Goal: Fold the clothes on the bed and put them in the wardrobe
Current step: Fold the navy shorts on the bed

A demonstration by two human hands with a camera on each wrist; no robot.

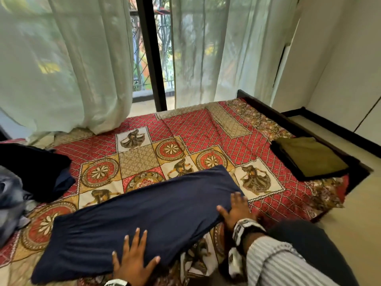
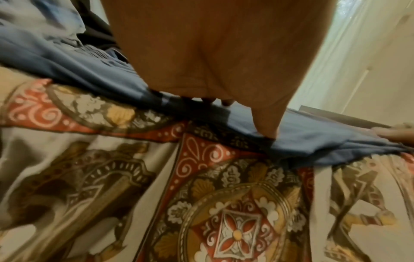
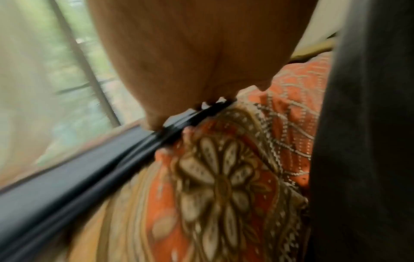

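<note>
**Navy fold half-done: risks from here**

Long navy-blue folded strip of soft knit fabric (image 1: 144, 209) lies diagonally across the patterned red-and-gold printed bedsheet (image 1: 185, 131), near the bed's front edge. Left hand (image 1: 134, 259) is flat on its near end, fingers spread wide & straight, pressing, not gripping. Right hand (image 1: 237, 211) sits at the strip's right end w/ fingers spread over the edge; right wrist view is blurred but seems to show fingertips under the dark layers, so can't tell for sure if it's pressing or starting to lift.

A folded olive-green garment on top of a dark folded one (image 1: 309, 157) sits at the bed's right corner, well apart. Unfolded pile of dark and grey-blue crumpled clothes (image 1: 24, 178) is at the left edge. Wardrobe isn't identifiable in view.

What could go wrong, in my judgement:
- Knit is slippery/stretchy; if the right end is brought over w/o the left hand pinning, layers will prob. slide & the fold goes skewed.
- Strip lies close to the front edge, near end partly over it; a tug toward the body could drag it off the bed.
- Sheet is loose & wrinkled; hard smoothing may bunch it under the garment → uneven fold.
- Lifting by one edge only may let inner layers drop open.
</note>
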